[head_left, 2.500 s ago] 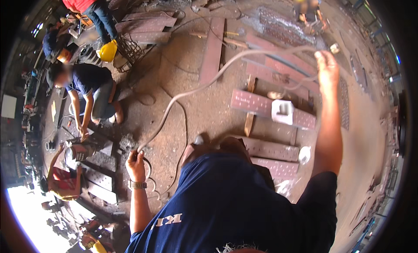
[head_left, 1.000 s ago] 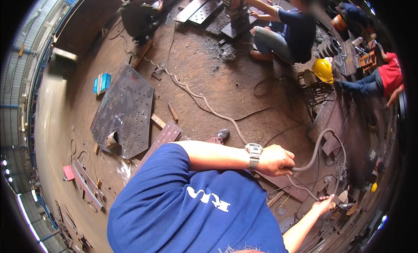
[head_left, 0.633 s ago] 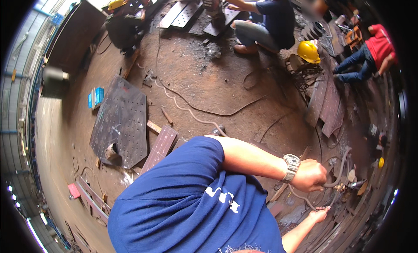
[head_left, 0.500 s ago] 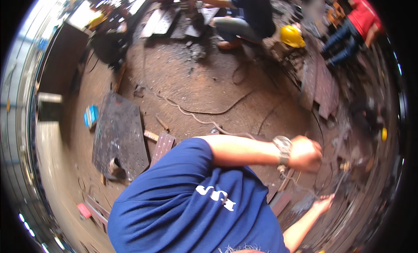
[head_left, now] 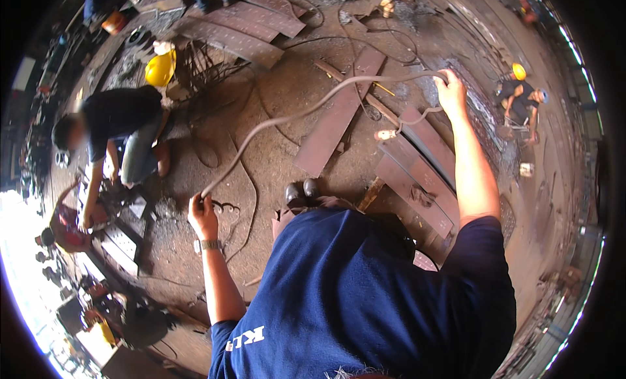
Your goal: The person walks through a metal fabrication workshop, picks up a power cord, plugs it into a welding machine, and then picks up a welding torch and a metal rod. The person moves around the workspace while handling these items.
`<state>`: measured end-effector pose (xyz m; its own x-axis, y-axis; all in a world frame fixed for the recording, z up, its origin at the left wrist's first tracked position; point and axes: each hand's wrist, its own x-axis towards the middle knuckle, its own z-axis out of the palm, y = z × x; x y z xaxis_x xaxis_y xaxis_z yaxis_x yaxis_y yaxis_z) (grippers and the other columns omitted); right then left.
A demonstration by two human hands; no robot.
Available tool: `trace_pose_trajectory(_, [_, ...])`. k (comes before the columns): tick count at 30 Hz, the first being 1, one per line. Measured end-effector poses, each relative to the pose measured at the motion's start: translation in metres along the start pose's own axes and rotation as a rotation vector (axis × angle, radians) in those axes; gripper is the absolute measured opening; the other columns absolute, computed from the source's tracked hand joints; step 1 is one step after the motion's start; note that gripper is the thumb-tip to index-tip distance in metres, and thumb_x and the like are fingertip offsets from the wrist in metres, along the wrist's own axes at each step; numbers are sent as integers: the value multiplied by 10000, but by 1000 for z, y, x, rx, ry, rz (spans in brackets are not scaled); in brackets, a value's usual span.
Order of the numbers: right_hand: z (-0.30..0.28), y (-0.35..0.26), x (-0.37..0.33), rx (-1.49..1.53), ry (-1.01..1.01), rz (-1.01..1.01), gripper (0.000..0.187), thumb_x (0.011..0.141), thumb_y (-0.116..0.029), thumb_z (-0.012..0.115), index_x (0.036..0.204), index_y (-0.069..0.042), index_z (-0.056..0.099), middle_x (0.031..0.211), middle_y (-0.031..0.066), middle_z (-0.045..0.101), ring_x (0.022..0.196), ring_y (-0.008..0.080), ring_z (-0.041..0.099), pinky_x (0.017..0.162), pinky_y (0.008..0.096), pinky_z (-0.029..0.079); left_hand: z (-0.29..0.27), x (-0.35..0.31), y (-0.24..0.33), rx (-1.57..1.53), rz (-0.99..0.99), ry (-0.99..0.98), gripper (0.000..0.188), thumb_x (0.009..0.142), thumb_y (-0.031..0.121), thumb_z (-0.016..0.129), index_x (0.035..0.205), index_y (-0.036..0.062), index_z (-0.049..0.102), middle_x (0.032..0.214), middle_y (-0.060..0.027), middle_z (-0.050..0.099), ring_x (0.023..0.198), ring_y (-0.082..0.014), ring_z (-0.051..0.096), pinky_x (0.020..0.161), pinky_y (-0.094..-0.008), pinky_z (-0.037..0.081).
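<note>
- Surrounding the person is a brown, dusty floor (head_left: 270,160) strewn with metal: a long maroon plate (head_left: 336,121) lies beyond the dark shoes (head_left: 309,187), and more drilled plates (head_left: 420,199) lie to the right, near a wooden block (head_left: 370,194).
- Across the ground on the left, a thin cord (head_left: 253,186) loops underfoot; farther off I see a yellow hard hat (head_left: 160,69) and stacked plates (head_left: 244,28).
- Over to the left a co-worker (head_left: 127,118) crouches, bent over some metal pieces, well apart from the person's hands; another worker (head_left: 521,104) is far off to the right.
- The left hand (head_left: 203,217) is raised at the end of a nearly straight forearm, a watch (head_left: 207,245) at its wrist, its fingers closed round a thick cable (head_left: 306,110).
- The right hand (head_left: 452,93) is reaching farther forward, forearm leaning inward, and it grips the same cable; its exact finger placement I can't make out.
- Between the two hands, the cable hangs above the floor in a shallow S, its long axis slanting from near left to far right, passing over the long maroon plate in my view.
- Below the right hand, a short tail curves back leftward, ending at a pale fitting (head_left: 385,135).
</note>
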<state>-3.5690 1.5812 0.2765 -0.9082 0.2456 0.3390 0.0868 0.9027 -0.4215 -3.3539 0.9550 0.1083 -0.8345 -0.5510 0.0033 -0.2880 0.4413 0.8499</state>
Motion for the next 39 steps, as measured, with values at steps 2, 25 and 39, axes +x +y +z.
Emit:
trace_pose_trajectory(2, [-13, 4, 3, -19, 34, 32, 226, 811, -214, 672, 996, -91, 634, 874, 129, 653, 846, 327, 628, 725, 395, 490, 1, 5, -8, -6, 16, -53, 145, 857, 92, 651, 983, 23, 640, 717, -29, 615, 639, -87, 534, 600, -236, 458])
trace_pose_trajectory(25, [79, 46, 138, 1252, 14, 560, 165, 891, -69, 550, 1033, -51, 632, 891, 86, 669, 741, 142, 642, 604, 233, 532, 270, 146, 58, 666, 121, -493, 315, 795, 145, 550, 1072, 23, 637, 1043, -218, 642, 1009, -358, 605, 865, -412, 480])
trace_pose_trajectory(39, [129, 93, 195, 913, -255, -254, 221, 859, -139, 559, 1026, -28, 651, 961, 172, 656, 898, 318, 631, 801, 372, 488, 656, 146, 527, 442, 40, -1375, 356, 832, 306, 681, 924, -32, 620, 737, -76, 640, 612, -153, 591, 577, -285, 488])
